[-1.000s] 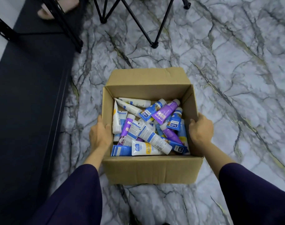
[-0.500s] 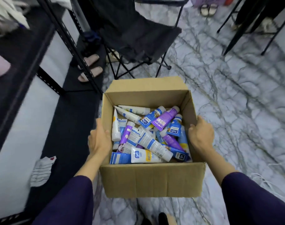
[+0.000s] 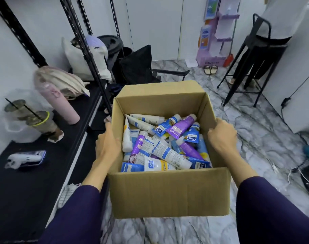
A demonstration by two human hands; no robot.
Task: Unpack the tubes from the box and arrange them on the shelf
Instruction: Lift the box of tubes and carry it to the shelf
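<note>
Open cardboard box (image 3: 167, 191) upright, tubes (image 3: 166, 150) jumbled inside at mixed angles, left hand (image 3: 107, 145) and right hand (image 3: 222, 138) gripping opposite side walls, shelf (image 3: 27, 182) left.

My box (image 3: 167, 191) sits between my left grip (image 3: 107, 147) and right grip (image 3: 222, 138), with the tubes (image 3: 160, 148) heaped in it. The shelf (image 3: 27, 182) runs along my left, carrying a bottle (image 3: 62, 104), cups (image 3: 35, 120) and a bag (image 3: 86, 59). A stool (image 3: 252, 55) stands behind, to the right.

To your left stand a pink bottle (image 3: 62, 104) and an iced drink (image 3: 38, 123); ahead, a black stool (image 3: 256, 55) and sandals (image 3: 210, 69).
</note>
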